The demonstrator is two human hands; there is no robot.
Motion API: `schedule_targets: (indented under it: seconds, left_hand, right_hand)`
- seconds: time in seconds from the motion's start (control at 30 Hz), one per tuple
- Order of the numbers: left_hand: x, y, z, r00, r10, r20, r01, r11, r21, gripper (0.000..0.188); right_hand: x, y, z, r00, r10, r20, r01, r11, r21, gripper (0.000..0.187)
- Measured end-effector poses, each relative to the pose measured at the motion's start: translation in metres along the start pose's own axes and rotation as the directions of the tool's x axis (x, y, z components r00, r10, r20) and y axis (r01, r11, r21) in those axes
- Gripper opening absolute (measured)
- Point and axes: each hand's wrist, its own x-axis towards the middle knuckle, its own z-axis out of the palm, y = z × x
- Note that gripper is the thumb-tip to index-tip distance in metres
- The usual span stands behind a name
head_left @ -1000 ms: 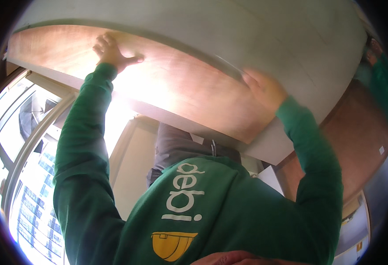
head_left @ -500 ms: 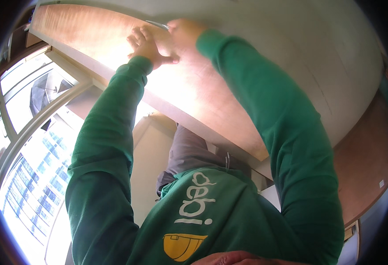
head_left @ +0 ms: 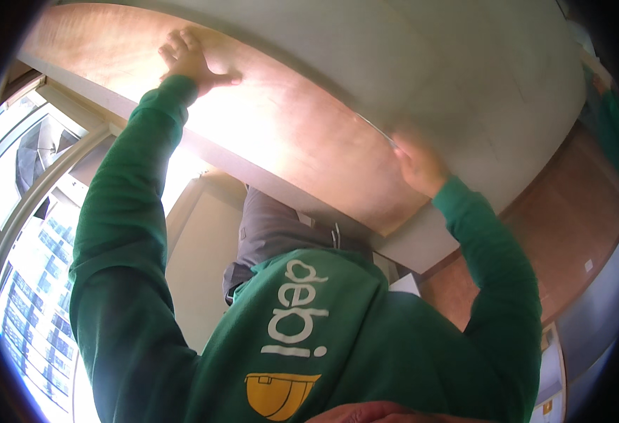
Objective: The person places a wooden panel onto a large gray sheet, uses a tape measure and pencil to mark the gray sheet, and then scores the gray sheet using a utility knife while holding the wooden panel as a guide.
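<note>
My left hand [head_left: 184, 62] lies open with fingers spread on a long, light brown wooden sheet [head_left: 337, 166], near its far left part. Toward the right end of the sheet, my right hand [head_left: 419, 166] is closed round the near end of a thin silvery blade [head_left: 375, 130]. The blade lies along the sheet's far edge, its tip pointing to the upper left. A handle, if there is one, is hidden in the fingers, and motion smears this hand somewhat. Strong light washes out the middle of the sheet.
The sheet rests on a large pale grey table [head_left: 464, 63] with rounded far edges. Below on the right is a reddish-brown surface [head_left: 535, 250]. Bright windows [head_left: 31, 303] and a dark umbrella [head_left: 34, 151] are at the left. A pale panel [head_left: 211, 261] stands near my legs.
My right hand has swept right and nearer along the sheet's edge with the blade, away from my left hand. The whole view has shifted; my left hand stays spread on the sheet.
</note>
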Motion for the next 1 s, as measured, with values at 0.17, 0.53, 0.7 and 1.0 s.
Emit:
schedule_targets:
  seconds: [0.17,0.53,0.7,1.0]
  left_hand:
    - [0.006,0.005,-0.006,0.999,0.013,0.034,-0.015,0.997,0.070,0.148]
    - [0.009,-0.001,0.005,0.999,0.032,0.003,-0.032,0.991,0.132,0.149]
    - [0.008,-0.005,0.012,0.999,0.040,-0.025,-0.037,0.991,0.132,0.147]
    - [0.012,-0.005,0.007,1.000,0.009,-0.002,-0.008,0.985,0.172,0.150]
  right_hand:
    - [-0.032,0.004,-0.028,0.967,0.189,0.168,-0.201,0.978,0.057,0.032]
    - [0.093,-0.033,0.010,0.997,-0.062,0.042,0.049,0.966,0.255,0.011]
    - [0.039,-0.010,0.014,0.999,-0.036,0.021,0.034,0.997,0.075,0.014]
    - [-0.045,0.015,-0.011,0.983,0.158,0.092,-0.165,0.984,0.071,0.031]
